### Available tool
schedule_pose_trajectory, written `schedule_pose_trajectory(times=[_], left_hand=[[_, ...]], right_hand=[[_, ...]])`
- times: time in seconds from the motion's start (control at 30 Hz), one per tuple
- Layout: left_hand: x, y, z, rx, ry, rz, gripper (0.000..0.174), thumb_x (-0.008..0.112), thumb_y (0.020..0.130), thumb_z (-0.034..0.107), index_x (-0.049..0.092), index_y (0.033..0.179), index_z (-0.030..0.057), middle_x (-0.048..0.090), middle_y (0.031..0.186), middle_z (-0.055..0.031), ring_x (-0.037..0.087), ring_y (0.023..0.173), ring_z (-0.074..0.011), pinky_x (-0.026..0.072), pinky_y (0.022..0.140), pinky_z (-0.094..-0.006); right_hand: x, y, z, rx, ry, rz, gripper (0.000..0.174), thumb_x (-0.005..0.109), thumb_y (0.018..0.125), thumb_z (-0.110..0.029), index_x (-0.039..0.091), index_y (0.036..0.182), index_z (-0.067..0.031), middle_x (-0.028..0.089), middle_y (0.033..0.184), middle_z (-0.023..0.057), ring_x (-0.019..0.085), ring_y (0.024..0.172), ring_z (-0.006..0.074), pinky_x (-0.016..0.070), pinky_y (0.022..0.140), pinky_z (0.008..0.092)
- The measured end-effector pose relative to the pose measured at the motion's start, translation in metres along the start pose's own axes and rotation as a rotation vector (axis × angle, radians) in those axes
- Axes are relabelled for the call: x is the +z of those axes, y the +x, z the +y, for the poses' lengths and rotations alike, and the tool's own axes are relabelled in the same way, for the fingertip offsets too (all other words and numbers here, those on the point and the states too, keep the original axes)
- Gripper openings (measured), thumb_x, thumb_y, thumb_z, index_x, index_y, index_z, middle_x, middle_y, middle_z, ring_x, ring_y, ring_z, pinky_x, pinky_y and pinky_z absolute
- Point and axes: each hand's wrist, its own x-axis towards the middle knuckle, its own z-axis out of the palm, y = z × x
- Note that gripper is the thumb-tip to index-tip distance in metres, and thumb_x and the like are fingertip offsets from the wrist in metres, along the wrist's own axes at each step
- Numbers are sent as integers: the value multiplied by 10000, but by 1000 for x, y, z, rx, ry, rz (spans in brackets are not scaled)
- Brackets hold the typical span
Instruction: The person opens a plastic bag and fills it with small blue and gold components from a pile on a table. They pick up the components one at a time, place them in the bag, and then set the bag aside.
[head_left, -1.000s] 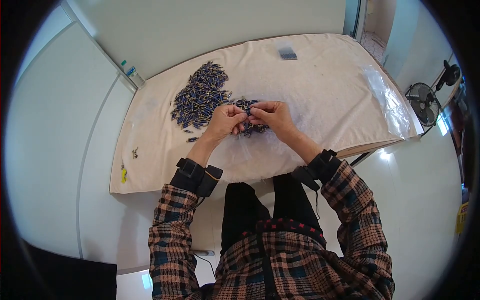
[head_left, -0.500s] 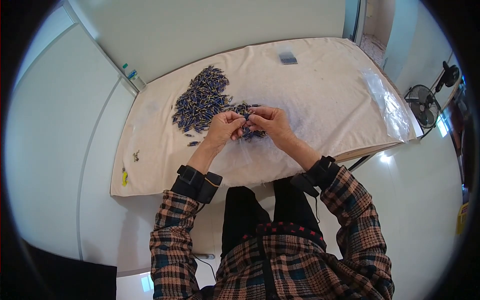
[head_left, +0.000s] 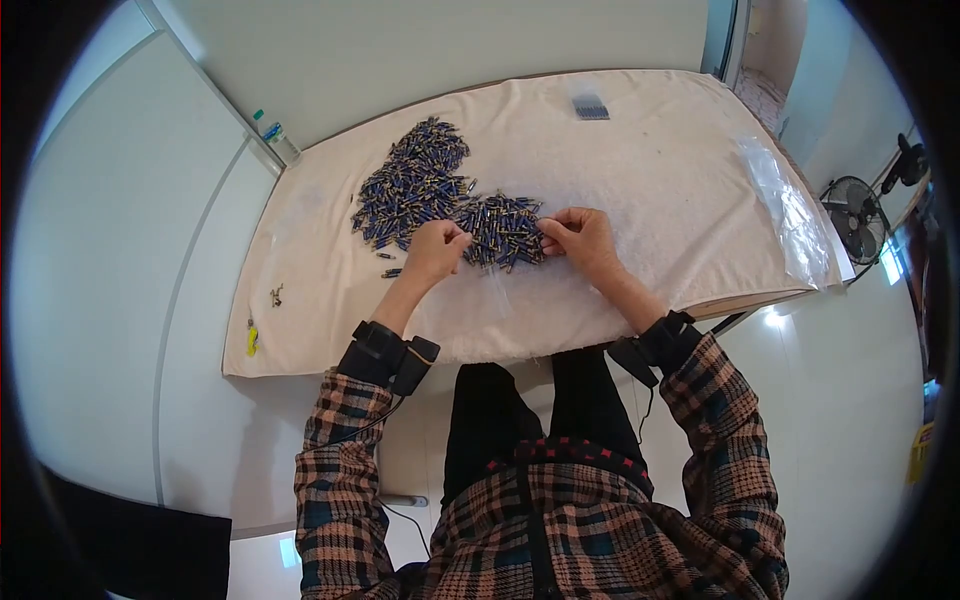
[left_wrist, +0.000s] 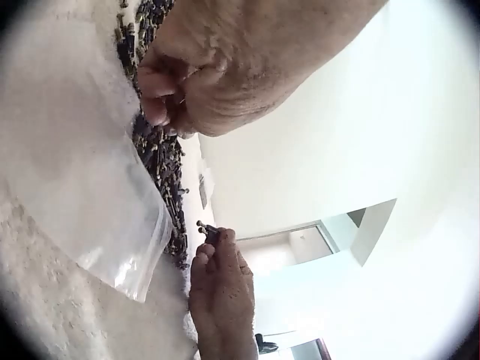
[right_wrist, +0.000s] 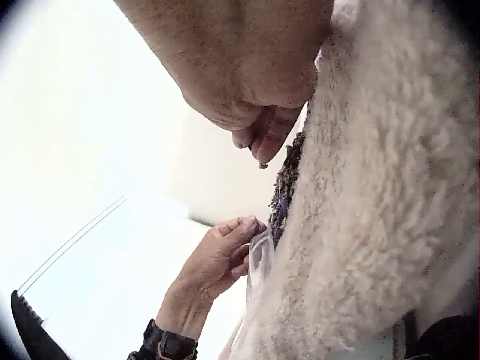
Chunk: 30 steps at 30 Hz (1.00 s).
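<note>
Two heaps of small dark-blue cylinders with gold-coloured ends lie on the cloth-covered table: a large pile (head_left: 410, 185) and a smaller pile (head_left: 505, 230) nearer the person. My right hand (head_left: 583, 240) is at the right edge of the smaller pile, pinching a few dark pieces (left_wrist: 212, 234) between thumb and fingers. At that pile's left side is my left hand (head_left: 437, 252), its fingers curled and fingertips close together; I cannot tell whether a piece is between them. A clear plastic bag (left_wrist: 112, 225) lies in front of the smaller pile.
A small clear bag of blue pieces (head_left: 590, 107) lies at the back. Large plastic bags (head_left: 785, 215) cover the right edge. On the left are a bottle (head_left: 277, 138), a yellow item (head_left: 252, 340) and small metal bits (head_left: 277, 296). A fan (head_left: 853, 220) stands beyond the table.
Earlier both hands met over the smaller pile, fingertips together. Now they have moved apart, left hand to the left and right hand to the right, uncovering the pile.
</note>
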Motion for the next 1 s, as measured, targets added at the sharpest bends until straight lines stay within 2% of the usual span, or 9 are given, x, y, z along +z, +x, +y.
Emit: schedule_pose_trajectory(times=[0.03, 0.13, 0.27, 0.43, 0.57, 0.67, 0.7, 0.8, 1.0], left_hand=[[3, 1, 1, -3, -1, -1, 208, 613, 894, 177, 634, 807, -11, 627, 649, -68, 585, 494, -104, 445, 419, -241], [13, 9, 8, -69, 229, 3, 317, 640, 851, 269, 645, 785, -41, 660, 714, -185, 648, 621, -296, 509, 616, -390], [20, 13, 20, -79, 529, 151, 380, 641, 839, 327, 650, 783, -48, 645, 679, -213, 640, 670, -360, 504, 691, -409], [25, 18, 23, -103, 526, 106, 392, 653, 824, 336, 660, 767, -51, 648, 690, -216, 642, 675, -368, 506, 687, -414], [19, 19, 22, -72, 376, 26, 346, 667, 824, 296, 668, 794, -49, 674, 731, -175, 655, 620, -296, 513, 597, -373], [12, 14, 15, -54, -250, -18, 234, 662, 839, 209, 676, 838, -25, 679, 719, -102, 638, 548, -172, 478, 487, -284], [10, 10, 21, -54, -249, -18, 234, 662, 839, 209, 676, 838, -25, 679, 719, -102, 638, 548, -172, 478, 487, -284], [0, -2, 42, -4, -411, -99, 152, 620, 881, 156, 665, 912, 15, 653, 721, -17, 567, 535, -52, 393, 439, -172], [4, -8, 52, 131, -373, -98, 134, 629, 862, 102, 652, 920, -17, 656, 734, -34, 573, 559, -67, 424, 472, -194]], right_hand=[[0, -1, 0, 3, -1, -1, 129, 676, 854, -67, 668, 883, 58, 664, 728, 80, 629, 588, 113, 551, 543, 236], [1, -3, -2, -7, -78, 2, 135, 685, 849, -77, 676, 854, 57, 662, 710, 75, 621, 571, 106, 544, 529, 236], [-1, -1, 3, 17, -42, -47, 140, 678, 860, -88, 666, 883, 49, 664, 745, 73, 623, 587, 101, 555, 552, 225], [-1, -2, 9, 36, -77, -27, 141, 677, 861, -89, 667, 885, 50, 665, 749, 72, 622, 588, 100, 555, 552, 225], [0, -2, 5, 21, -63, -38, 141, 678, 861, -88, 669, 890, 50, 666, 752, 76, 625, 602, 102, 553, 546, 226], [6, -3, 3, -11, 23, -87, 133, 691, 838, -78, 687, 861, 52, 668, 706, 77, 619, 570, 103, 538, 508, 234], [8, -3, -1, -11, 24, -87, 133, 691, 838, -78, 687, 861, 52, 668, 706, 77, 619, 570, 103, 538, 508, 234], [15, -4, -14, -56, -96, -210, 127, 695, 824, -67, 682, 863, 53, 668, 704, 78, 629, 590, 107, 540, 509, 235], [33, -7, -26, -29, -169, -228, 141, 687, 829, -59, 666, 904, 59, 668, 736, 76, 640, 635, 113, 535, 510, 230]])
